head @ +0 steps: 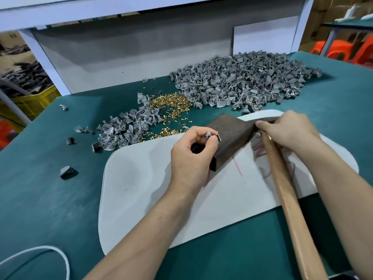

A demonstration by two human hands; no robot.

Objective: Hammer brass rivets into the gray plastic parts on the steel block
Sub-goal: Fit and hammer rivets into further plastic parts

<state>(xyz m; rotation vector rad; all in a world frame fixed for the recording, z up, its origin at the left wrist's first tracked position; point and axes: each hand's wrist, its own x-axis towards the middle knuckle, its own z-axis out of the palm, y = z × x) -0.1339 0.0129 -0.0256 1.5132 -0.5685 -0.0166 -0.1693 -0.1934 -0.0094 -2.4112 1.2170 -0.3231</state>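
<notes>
While the hammer rests: a person readies the next piece; the step in hand looks like loading, not striking.
Small pile (123,130): loose gray plastic parts on the green surface (50,199), left of centre, with a few strays farther left.
Brass rivets (171,107): scattered between that pile and the large heap (242,83) of gray parts at the back right.
Left hand (191,154): thumb and fingers pinch one gray part (208,136) just beside the steel block's near-left corner, not yet on its top. A brass glint at the fingertips may be a rivet already seated, though it is too small to be sure.
Steel block (232,134): dark and rusty, standing on a white mat (141,188); its top face is bare.
Right hand (288,128): fingers curled over the hammer (282,188) close to its head, at the block's right edge. The head is hidden under the hand, and the wooden handle runs back toward the person.
Next move: probably setting the part flat on the block with the rivet upright, keeping the left fingers clear, then shifting the right hand down the handle to swing.
</notes>
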